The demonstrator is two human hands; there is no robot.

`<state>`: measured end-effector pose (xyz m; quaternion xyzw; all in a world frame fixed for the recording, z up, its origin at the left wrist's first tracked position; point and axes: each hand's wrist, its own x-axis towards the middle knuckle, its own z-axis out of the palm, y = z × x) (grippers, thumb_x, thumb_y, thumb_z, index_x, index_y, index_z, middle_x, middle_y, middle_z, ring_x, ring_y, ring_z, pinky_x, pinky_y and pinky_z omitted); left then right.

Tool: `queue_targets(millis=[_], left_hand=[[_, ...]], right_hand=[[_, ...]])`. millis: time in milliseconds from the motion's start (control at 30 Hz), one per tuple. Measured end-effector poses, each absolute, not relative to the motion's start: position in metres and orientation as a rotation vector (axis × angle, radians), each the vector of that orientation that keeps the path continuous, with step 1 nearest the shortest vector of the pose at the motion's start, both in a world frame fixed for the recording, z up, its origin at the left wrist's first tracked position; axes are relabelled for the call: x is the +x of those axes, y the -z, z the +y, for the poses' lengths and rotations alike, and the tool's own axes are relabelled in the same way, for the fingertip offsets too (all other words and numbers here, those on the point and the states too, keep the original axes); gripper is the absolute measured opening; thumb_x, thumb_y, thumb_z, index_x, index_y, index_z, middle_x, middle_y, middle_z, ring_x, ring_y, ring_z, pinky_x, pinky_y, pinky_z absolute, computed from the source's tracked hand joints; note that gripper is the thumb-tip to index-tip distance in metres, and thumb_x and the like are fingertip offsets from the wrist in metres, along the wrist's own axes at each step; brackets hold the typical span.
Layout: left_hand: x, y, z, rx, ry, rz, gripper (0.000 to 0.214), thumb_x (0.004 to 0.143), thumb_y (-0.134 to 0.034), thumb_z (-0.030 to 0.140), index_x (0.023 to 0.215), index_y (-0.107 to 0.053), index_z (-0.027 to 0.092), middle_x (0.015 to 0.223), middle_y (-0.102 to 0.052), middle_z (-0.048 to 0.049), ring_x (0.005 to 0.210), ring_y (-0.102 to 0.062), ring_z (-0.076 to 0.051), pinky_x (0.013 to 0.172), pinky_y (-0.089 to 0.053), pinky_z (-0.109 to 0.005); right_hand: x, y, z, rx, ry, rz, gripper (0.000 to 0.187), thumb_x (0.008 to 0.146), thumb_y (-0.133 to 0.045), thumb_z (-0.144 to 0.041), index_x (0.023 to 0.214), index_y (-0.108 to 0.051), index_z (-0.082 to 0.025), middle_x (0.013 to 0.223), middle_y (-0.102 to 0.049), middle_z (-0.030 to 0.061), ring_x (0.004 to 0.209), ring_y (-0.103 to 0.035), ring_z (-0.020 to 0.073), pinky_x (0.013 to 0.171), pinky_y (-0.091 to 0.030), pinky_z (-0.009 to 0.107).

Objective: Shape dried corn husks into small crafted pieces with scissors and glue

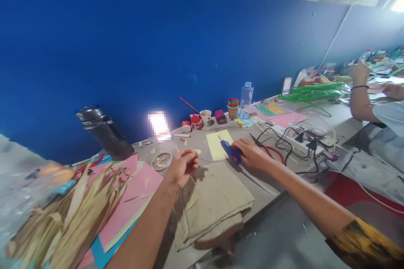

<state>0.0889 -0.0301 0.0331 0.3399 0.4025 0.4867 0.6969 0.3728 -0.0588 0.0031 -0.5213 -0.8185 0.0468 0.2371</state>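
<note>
My left hand (181,166) is closed in a pinch on a small pale strip of dried husk (197,151), held above a folded beige cloth (211,201). My right hand (252,154) is wrapped round a blue glue gun (229,150), whose nozzle points left over a yellow sheet of paper (216,143). Red-handled scissors (268,149) lie just right of that hand. Both hands are over the grey table (202,132).
Dried husks (63,218) lie on pink and blue paper at the left, by a black flask (105,132). Cups, a water bottle (246,101) and cables line the back. Another person's arm (360,96) works at the right near green stems (312,91).
</note>
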Motion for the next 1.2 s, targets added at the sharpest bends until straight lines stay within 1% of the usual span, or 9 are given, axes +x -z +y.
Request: queue_targets(millis=[67,133,267,333,433,500,600,900,1200], left_hand=[[0.087,-0.032,-0.031,0.726,-1.096,0.865,0.024,0.060,-0.083,0.010,0.075,-0.065,0.012,0.067,-0.067,-0.0023,0.052,-0.056,-0.008,0.044,-0.043,-0.017],[0.086,-0.031,-0.033,0.695,-1.089,0.788,0.027,0.058,-0.086,0.012,0.075,-0.065,0.013,0.068,-0.066,-0.0011,0.053,-0.056,-0.007,0.045,-0.042,-0.016],[0.086,-0.029,-0.039,0.733,-1.113,0.682,0.030,0.058,-0.089,0.021,0.075,-0.065,0.014,0.069,-0.064,0.0012,0.053,-0.052,-0.006,0.046,-0.039,-0.017],[0.086,-0.029,-0.042,0.822,-1.178,0.737,0.029,0.059,-0.088,0.024,0.074,-0.065,0.015,0.071,-0.066,0.0001,0.054,-0.053,-0.008,0.047,-0.039,-0.019],[0.087,-0.030,-0.046,0.946,-1.277,0.860,0.024,0.062,-0.084,0.026,0.072,-0.065,0.015,0.072,-0.069,-0.0023,0.055,-0.053,-0.008,0.048,-0.040,-0.020],[0.088,-0.031,-0.049,1.012,-1.323,0.949,0.022,0.064,-0.080,0.027,0.071,-0.064,0.015,0.066,-0.067,-0.0017,0.053,-0.052,-0.009,0.049,-0.040,-0.020],[0.089,-0.030,-0.052,1.101,-1.364,1.081,0.020,0.067,-0.076,0.030,0.071,-0.063,0.016,0.055,-0.061,0.0013,0.048,-0.051,-0.009,0.047,-0.040,-0.021],[0.093,-0.032,-0.061,1.228,-1.381,1.224,0.015,0.071,-0.070,0.031,0.071,-0.062,0.018,0.053,-0.060,0.0019,0.042,-0.052,-0.011,0.041,-0.040,-0.021],[0.094,-0.034,-0.062,1.125,-1.333,1.163,0.014,0.067,-0.072,0.028,0.068,-0.062,0.017,0.052,-0.057,0.0025,0.044,-0.052,-0.011,0.039,-0.040,-0.020]], right_hand=[[0.370,-0.004,-0.071,-1.298,-0.181,-2.188,0.046,0.074,-0.050,-0.002,0.116,-0.055,-0.018,0.108,-0.058,0.0101,0.102,-0.052,0.0241,0.091,-0.042,0.035],[0.364,-0.008,-0.085,-1.202,-0.230,-2.157,0.046,0.074,-0.051,-0.002,0.116,-0.054,-0.019,0.106,-0.057,0.0094,0.099,-0.053,0.0236,0.089,-0.043,0.035],[0.345,-0.021,-0.112,-1.106,-0.296,-2.176,0.027,0.087,-0.058,-0.017,0.113,-0.053,-0.021,0.099,-0.058,0.0080,0.090,-0.054,0.0225,0.079,-0.044,0.033],[0.336,-0.026,-0.120,-1.080,-0.347,-2.195,0.018,0.093,-0.058,-0.026,0.111,-0.053,-0.021,0.096,-0.059,0.0068,0.087,-0.055,0.0214,0.077,-0.044,0.032],[0.327,-0.029,-0.125,-1.051,-0.370,-2.220,0.017,0.096,-0.056,-0.034,0.107,-0.052,-0.021,0.099,-0.059,0.0079,0.087,-0.056,0.0209,0.078,-0.045,0.032],[0.322,-0.028,-0.125,-1.041,-0.345,-2.232,0.018,0.097,-0.054,-0.036,0.105,-0.051,-0.021,0.099,-0.059,0.0087,0.086,-0.056,0.0209,0.077,-0.045,0.032],[0.315,-0.021,-0.123,-1.040,-0.276,-2.269,0.019,0.098,-0.052,-0.040,0.096,-0.050,-0.021,0.087,-0.057,0.0059,0.077,-0.054,0.0202,0.070,-0.043,0.031],[0.303,-0.015,-0.120,-1.060,-0.246,-2.331,0.015,0.097,-0.049,-0.034,0.088,-0.045,-0.022,0.079,-0.054,0.0022,0.069,-0.050,0.0183,0.064,-0.038,0.030],[0.304,-0.008,-0.116,-1.085,-0.224,-2.345,0.024,0.098,-0.051,-0.040,0.084,-0.044,-0.023,0.077,-0.054,0.0020,0.067,-0.050,0.0180,0.063,-0.037,0.031]])
